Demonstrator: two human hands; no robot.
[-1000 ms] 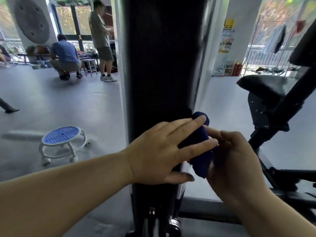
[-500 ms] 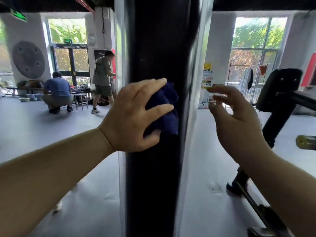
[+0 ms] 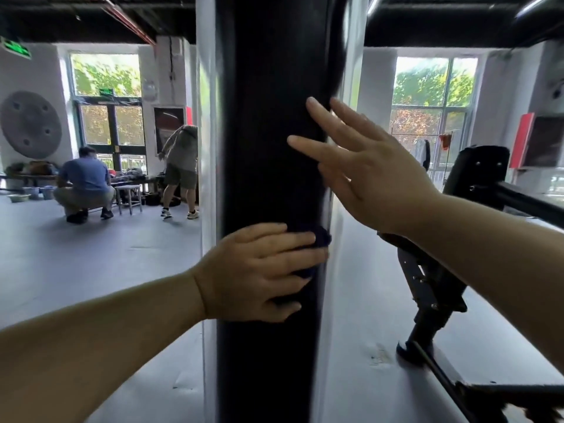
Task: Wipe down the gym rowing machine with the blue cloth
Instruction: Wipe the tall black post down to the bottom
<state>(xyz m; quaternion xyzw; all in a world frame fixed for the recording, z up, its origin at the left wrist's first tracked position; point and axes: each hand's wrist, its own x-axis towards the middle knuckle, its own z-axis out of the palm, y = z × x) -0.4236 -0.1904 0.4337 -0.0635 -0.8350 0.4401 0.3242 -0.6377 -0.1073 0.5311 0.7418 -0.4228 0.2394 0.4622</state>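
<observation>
L hand lies flat on the blue cloth, pressing it vs the black upright column of the machine. Fingers are laid straight across the cloth, thumb under it, no wrap or pinch: a flat-palm press, not a grasp. The cloth is bunched, mostly hidden under the fingers. Only a dark blue lump shows past the fingertips, at the column's R edge, roughly mid-height in view.

R hand is higher up, wide open w/ fingers spread, holding nothing. Its tips overlap the column's R edge; contact w/ the surface can't be told. Well above the cloth, apart from L hand.

The column fills the centre of the view, top to bottom, w/ pale strips on both sides.

R side: black machine frame w/ a pad on top, standing on the grey floor.

Bkgd L: a person in a blue shirt crouched, another in shorts standing bent fwd, a small stool between them. A grey disc hangs on the wall. Windows show green foliage outside.
</observation>
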